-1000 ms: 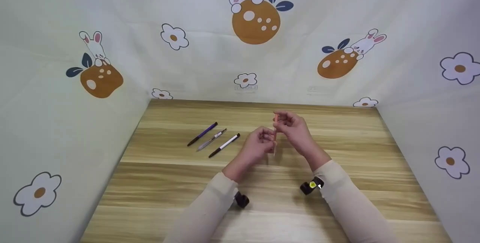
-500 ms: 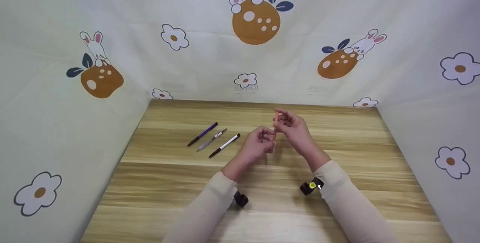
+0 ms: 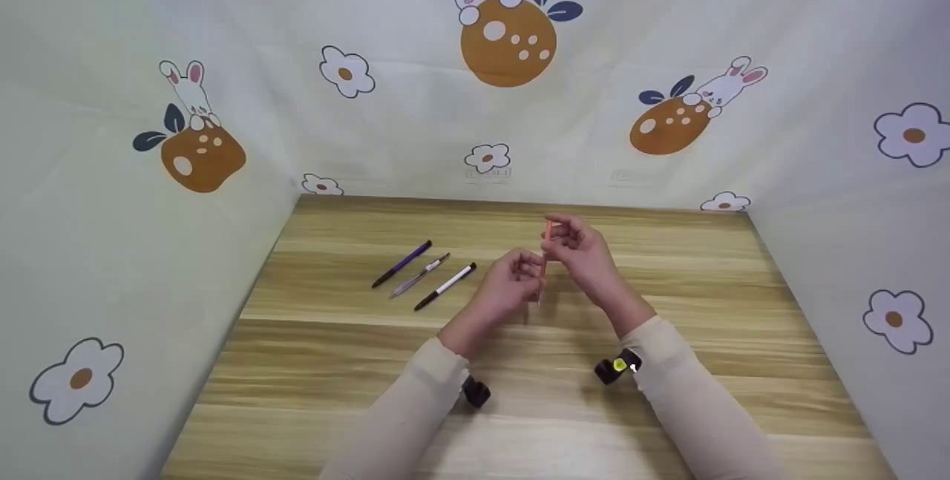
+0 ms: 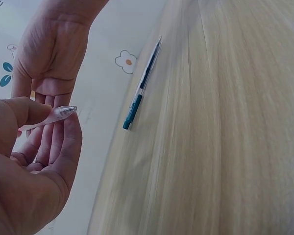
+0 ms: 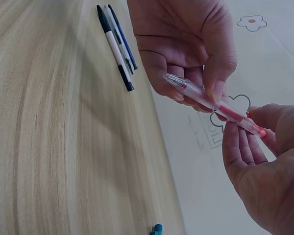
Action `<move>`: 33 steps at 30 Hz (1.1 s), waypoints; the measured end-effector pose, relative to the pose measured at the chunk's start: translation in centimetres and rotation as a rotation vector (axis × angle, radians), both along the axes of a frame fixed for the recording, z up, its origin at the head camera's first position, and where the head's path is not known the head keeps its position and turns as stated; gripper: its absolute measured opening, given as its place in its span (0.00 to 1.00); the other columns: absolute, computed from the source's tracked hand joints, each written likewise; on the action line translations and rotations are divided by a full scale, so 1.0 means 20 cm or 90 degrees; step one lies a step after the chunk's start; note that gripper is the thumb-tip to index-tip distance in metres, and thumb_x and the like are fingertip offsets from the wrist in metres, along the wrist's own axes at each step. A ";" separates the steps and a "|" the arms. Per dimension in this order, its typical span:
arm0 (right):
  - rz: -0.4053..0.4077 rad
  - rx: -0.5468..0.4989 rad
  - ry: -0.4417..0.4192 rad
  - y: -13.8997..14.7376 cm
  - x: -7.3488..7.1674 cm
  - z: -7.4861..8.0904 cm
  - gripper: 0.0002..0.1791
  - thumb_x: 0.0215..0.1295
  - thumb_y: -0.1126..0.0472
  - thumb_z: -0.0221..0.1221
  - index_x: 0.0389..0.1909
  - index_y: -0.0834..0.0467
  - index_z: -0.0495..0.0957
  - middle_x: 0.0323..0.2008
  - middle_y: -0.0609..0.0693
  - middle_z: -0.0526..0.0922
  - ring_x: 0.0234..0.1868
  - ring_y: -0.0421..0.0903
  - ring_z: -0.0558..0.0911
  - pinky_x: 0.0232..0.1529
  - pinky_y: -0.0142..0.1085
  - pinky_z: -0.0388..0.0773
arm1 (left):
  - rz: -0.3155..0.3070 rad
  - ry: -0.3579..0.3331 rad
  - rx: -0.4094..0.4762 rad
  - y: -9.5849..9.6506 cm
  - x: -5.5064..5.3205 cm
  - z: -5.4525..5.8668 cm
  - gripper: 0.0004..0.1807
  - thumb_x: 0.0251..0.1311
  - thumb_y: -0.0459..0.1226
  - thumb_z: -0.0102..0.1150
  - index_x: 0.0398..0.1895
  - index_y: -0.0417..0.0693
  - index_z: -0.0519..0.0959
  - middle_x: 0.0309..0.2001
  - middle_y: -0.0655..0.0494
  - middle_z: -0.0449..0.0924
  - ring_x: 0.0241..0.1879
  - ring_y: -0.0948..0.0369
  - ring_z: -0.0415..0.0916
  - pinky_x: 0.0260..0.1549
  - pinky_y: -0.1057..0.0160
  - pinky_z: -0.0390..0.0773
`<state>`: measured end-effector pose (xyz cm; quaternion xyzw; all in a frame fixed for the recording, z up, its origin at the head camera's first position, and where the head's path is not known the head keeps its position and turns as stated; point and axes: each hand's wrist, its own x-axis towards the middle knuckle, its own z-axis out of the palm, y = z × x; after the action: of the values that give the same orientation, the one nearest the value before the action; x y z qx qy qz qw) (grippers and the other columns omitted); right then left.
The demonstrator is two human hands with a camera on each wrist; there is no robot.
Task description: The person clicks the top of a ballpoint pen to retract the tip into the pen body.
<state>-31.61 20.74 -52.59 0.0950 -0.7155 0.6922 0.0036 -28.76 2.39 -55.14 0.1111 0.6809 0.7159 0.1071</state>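
Observation:
Both hands hold one pink-red click pen with a clear barrel (image 5: 230,113) above the table. My left hand (image 3: 510,281) pinches it between thumb and fingers near its clear pointed tip, which shows in the left wrist view. Farther up, my right hand (image 3: 588,256) grips the clicker end, thumb on one side and fingers on the other. In the head view the pen slants slightly, its tip toward the person. The fingers hide parts of the barrel.
Left of the hands, three pens lie roughly parallel on the wooden table (image 3: 312,361): purple-and-black (image 3: 401,264), clear-barrelled (image 3: 420,275) and white-and-black (image 3: 445,286). The left wrist view shows a teal pen (image 4: 139,95) on the table. Patterned cloth walls (image 3: 415,116) border the back and sides.
The pen has tilted a little, its tip shifting slightly left and its clicker end rising in the head view. The right fingertips moved up slightly with it; both hands keep their hold.

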 end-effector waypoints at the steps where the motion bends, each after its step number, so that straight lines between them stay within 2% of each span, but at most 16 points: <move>1: 0.001 -0.001 0.000 0.00 0.00 0.00 0.26 0.75 0.74 0.65 0.72 0.63 0.77 0.54 0.69 0.81 0.48 0.49 0.86 0.52 0.40 0.89 | 0.001 0.001 -0.001 0.00 0.00 0.00 0.17 0.64 0.19 0.63 0.55 0.33 0.80 0.40 0.53 0.81 0.37 0.61 0.81 0.36 0.63 0.88; 13: 0.003 -0.003 0.000 -0.01 0.00 0.00 0.26 0.75 0.74 0.66 0.72 0.64 0.77 0.54 0.70 0.82 0.48 0.48 0.86 0.51 0.39 0.89 | 0.001 0.005 -0.006 -0.01 0.00 0.00 0.18 0.61 0.19 0.63 0.55 0.33 0.80 0.40 0.52 0.81 0.38 0.61 0.80 0.37 0.64 0.88; 17: 0.007 0.002 0.006 -0.02 -0.01 0.00 0.27 0.75 0.74 0.66 0.72 0.64 0.77 0.52 0.66 0.83 0.47 0.48 0.86 0.51 0.39 0.89 | 0.000 0.015 -0.023 -0.02 -0.01 0.00 0.18 0.62 0.20 0.64 0.55 0.33 0.80 0.41 0.51 0.81 0.38 0.60 0.80 0.37 0.64 0.88; 21: 0.007 0.040 0.023 0.00 -0.01 -0.01 0.27 0.75 0.73 0.67 0.73 0.64 0.76 0.52 0.65 0.84 0.47 0.48 0.86 0.50 0.38 0.88 | 0.003 0.045 -0.075 -0.05 -0.01 0.00 0.16 0.64 0.21 0.66 0.54 0.36 0.81 0.41 0.51 0.83 0.38 0.60 0.81 0.37 0.65 0.86; 27: 0.006 0.148 0.060 0.03 -0.01 -0.02 0.30 0.75 0.67 0.70 0.75 0.64 0.75 0.56 0.65 0.84 0.52 0.53 0.86 0.52 0.35 0.84 | 0.017 0.096 -0.204 -0.09 -0.02 -0.01 0.13 0.68 0.27 0.71 0.52 0.43 0.83 0.42 0.56 0.84 0.40 0.62 0.82 0.43 0.63 0.84; 29: 0.011 0.180 0.070 0.04 -0.01 -0.03 0.31 0.76 0.64 0.70 0.76 0.63 0.74 0.58 0.64 0.84 0.55 0.55 0.86 0.55 0.39 0.83 | 0.021 0.105 -0.237 -0.11 -0.02 -0.02 0.12 0.69 0.29 0.73 0.52 0.45 0.83 0.42 0.57 0.85 0.40 0.62 0.82 0.44 0.62 0.84; 33: 0.032 0.224 0.096 0.04 -0.01 -0.05 0.34 0.75 0.60 0.72 0.77 0.62 0.73 0.61 0.64 0.82 0.60 0.61 0.84 0.61 0.54 0.81 | 0.027 0.107 -0.271 -0.14 -0.03 -0.03 0.11 0.70 0.29 0.71 0.52 0.47 0.84 0.41 0.57 0.85 0.41 0.61 0.82 0.44 0.60 0.84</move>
<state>-31.75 21.62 -53.61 0.1633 -0.8204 0.5475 0.0231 -29.33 -0.42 -55.64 0.1309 0.8252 0.5466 0.0559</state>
